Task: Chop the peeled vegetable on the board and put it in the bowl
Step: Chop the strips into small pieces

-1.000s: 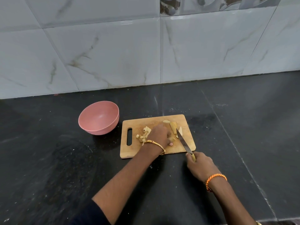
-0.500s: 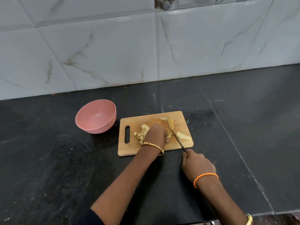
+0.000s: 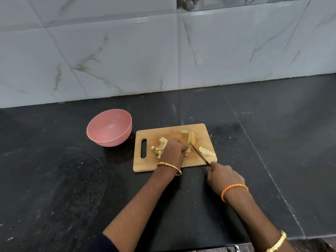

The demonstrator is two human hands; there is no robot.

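Observation:
A wooden chopping board [image 3: 149, 164] lies on the black counter. On it are a heap of small pale cubes [image 3: 161, 147], long pale wedges at the back [image 3: 191, 137] and one wedge at the right [image 3: 206, 151]. My left hand [image 3: 174, 150] has its fingers curled down on a piece at the board's middle, mostly hiding it. My right hand [image 3: 222, 176] grips the handle of a knife [image 3: 200, 155], whose blade slants across the board with its tip beside my left fingers. An empty pink bowl [image 3: 110, 127] stands left of the board.
A marbled tile wall [image 3: 163, 51] rises behind the black counter [image 3: 54, 179]. The counter's front edge runs along the bottom right of the view.
The knife blade has come down and left, close to my left fingers. One wedge that stood by the blade now lies flat at the board's right. The camera has shifted slightly.

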